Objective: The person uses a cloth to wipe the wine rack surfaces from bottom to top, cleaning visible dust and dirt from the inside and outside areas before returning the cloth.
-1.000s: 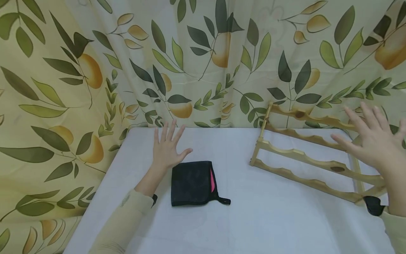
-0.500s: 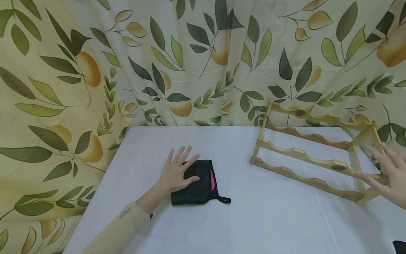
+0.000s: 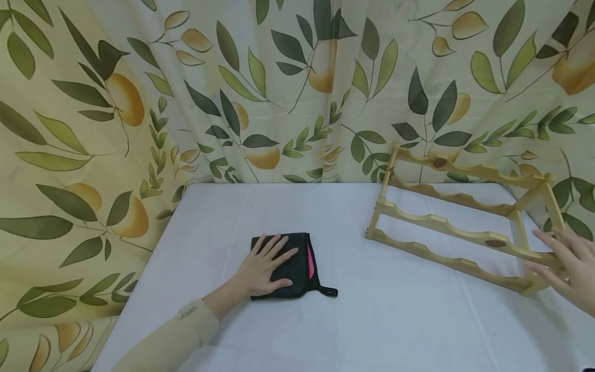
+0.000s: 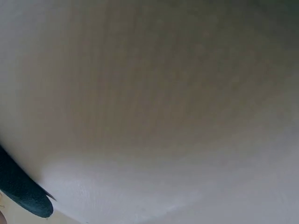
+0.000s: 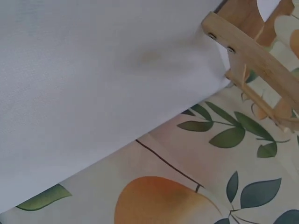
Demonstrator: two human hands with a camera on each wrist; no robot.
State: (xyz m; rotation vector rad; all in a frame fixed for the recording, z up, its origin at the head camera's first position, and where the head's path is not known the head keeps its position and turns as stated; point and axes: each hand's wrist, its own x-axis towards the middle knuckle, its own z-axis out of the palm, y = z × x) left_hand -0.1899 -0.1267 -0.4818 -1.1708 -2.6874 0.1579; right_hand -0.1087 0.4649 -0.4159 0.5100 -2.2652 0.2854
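A flat black fabric piece, squarish, with a pink inside edge and a small loop at its lower right corner, lies on the white table. My left hand lies palm down over its left part, fingers straight and spread. To the right stands a light wooden rack with scalloped rails. My right hand is at the rack's near right corner, its fingers extended and overlapping the end in the head view. That rack end fills the upper right of the right wrist view, where no fingers show.
A white-covered table runs beneath everything. Behind it and along the left hangs a curtain printed with leaves and fruit. The table edge borders this fabric in the right wrist view. The left wrist view is mostly blurred pale surface, with a dark rounded shape at lower left.
My left hand has come down from beyond the black fabric piece onto it. My right hand has dropped from above the rack to its near right end. The rack and fabric stay put.
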